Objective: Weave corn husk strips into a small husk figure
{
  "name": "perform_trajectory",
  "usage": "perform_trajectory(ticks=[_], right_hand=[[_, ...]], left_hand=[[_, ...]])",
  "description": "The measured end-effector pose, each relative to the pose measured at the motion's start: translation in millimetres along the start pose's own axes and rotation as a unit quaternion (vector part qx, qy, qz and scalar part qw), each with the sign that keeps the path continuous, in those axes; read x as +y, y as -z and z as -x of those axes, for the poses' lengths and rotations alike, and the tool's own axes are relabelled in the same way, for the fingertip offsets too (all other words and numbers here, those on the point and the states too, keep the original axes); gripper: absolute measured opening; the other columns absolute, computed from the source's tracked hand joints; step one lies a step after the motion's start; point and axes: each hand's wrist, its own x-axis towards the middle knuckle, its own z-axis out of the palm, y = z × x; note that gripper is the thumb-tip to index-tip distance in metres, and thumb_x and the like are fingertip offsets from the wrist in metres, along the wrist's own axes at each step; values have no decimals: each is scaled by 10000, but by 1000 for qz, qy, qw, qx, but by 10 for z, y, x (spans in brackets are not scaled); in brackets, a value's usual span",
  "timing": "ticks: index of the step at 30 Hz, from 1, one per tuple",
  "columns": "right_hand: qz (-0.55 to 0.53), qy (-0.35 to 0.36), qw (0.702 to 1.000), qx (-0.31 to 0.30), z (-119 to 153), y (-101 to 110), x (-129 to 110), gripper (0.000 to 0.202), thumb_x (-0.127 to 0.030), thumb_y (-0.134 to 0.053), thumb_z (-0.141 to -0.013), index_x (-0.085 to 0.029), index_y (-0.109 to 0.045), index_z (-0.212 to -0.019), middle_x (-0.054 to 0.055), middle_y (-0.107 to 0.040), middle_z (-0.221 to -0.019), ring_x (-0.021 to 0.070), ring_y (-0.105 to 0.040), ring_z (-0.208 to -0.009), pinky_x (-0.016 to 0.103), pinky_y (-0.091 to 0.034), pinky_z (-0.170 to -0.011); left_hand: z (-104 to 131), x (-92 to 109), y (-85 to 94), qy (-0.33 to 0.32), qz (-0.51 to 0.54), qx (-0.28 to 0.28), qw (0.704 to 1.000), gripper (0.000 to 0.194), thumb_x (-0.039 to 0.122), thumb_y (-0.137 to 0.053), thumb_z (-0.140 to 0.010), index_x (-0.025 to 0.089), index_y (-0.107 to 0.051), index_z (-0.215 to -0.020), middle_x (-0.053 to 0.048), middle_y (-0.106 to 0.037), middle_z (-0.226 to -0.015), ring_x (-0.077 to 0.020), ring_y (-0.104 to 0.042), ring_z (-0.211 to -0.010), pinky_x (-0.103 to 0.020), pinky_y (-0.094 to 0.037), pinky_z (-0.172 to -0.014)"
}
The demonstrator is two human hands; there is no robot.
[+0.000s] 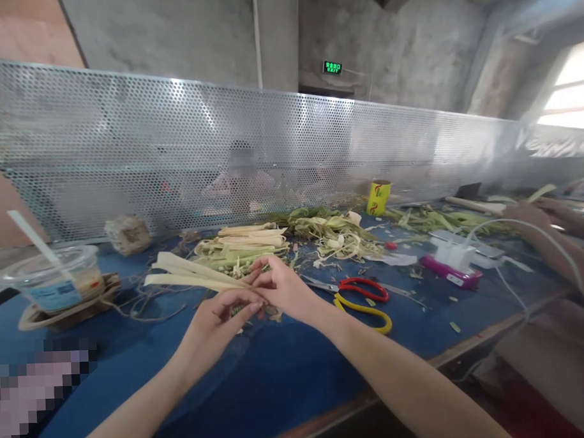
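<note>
Pale, flat corn husk strips fan out to the left from between my two hands, above the blue table. My left hand is closed, its thumb and fingers pinching the gathered end of the strips. Just right of it and touching it, my right hand bends its fingers around the same end; its fingertips are partly hidden. Behind them lies a stack of pale husks, with a heap of greener, curled husks to its right. Scissors with red and yellow handles lie open right of my right hand.
At the left stand a lidded plastic cup with a straw and a lump wrapped in plastic. A yellow can and a purple box with a white cable are at the right. A co-worker's hands hold husk. A perforated metal screen runs behind.
</note>
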Motion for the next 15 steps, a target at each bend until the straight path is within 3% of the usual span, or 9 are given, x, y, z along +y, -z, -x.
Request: perform_trajectory(ticks=[4, 10, 15], right_hand=[[-3, -11, 1000, -1, -8, 20, 38, 342, -92, -574, -726, -222, -337, -937, -78, -560, -610, 75, -530, -406, 202, -433, -449], [25, -67, 992, -100, 27, 94, -33, 215, -137, -547, -771, -195, -414, -929, -49, -574, -632, 82, -579, -520, 205, -452, -536], [77, -78, 987, -114, 46, 135, -86, 254, -272, -531, -798, -198, -455, -1029, -1, -606, -735, 116, -602, -650, 254, -463, -625]], left_hand=[[-7, -29, 15, 17, 7, 11, 1000, 178, 360, -564, -719, 205, -650, -733, -22, -677, -700, -186, -624, -733, -295, -490, -711], [-15, 9, 46, 34, 44, 38, 998, 225, 410, -599, -679, 196, -657, -639, -68, -684, -918, -257, -550, -1019, -337, -467, -819], [-28, 10, 89, 58, 90, 78, 991, 250, 423, -639, -632, 181, -667, -689, -86, -657, -1014, -255, -594, -940, -350, -481, -799]])
